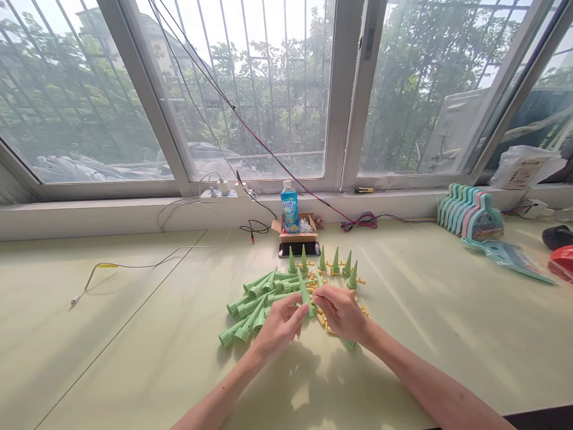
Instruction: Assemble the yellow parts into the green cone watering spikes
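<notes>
My left hand is closed around a green plastic cone spike, which points up and away from me. My right hand pinches at the same spike from the right, over small yellow parts lying on the table. A heap of green cone spikes lies to the left of my hands. Behind my hands, several green cones stand upright in a row with yellow pieces at their bases.
The pale green table runs along a window sill. A blue drink bottle stands in a small cardboard box with a black phone in front. Cables, a stack of pastel plastic items and a white cord lie about.
</notes>
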The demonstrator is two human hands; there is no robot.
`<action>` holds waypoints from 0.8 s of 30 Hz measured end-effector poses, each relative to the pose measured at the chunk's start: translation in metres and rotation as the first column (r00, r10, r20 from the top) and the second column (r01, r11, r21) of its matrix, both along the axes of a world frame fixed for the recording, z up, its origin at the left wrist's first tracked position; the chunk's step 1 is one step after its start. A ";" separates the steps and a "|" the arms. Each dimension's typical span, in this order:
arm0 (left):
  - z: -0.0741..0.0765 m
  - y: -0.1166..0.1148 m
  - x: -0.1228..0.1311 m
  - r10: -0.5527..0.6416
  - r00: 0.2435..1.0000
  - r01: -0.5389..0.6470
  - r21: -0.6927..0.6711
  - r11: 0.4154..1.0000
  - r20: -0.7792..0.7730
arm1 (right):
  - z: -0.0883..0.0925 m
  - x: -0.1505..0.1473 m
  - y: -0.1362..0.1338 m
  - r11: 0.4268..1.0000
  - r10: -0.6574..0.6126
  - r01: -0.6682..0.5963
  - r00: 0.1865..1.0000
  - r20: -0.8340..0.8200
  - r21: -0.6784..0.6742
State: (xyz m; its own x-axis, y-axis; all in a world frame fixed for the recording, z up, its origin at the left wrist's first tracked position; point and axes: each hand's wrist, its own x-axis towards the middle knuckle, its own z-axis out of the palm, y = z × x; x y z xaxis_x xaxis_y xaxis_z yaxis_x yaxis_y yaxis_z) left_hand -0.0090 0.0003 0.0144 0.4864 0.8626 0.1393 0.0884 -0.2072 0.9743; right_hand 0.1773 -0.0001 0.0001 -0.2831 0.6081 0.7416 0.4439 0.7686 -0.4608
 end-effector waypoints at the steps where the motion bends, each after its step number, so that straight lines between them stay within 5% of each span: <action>1: -0.001 0.000 0.000 0.004 1.000 -0.004 0.005 1.000 -0.006 | 0.000 0.000 0.000 1.000 -0.001 0.001 1.000 0.001 -0.004; 24: -0.004 -0.002 -0.001 0.101 0.993 -0.084 0.221 0.972 -0.068 | -0.001 -0.002 -0.001 0.995 -0.022 0.025 0.999 0.032 -0.092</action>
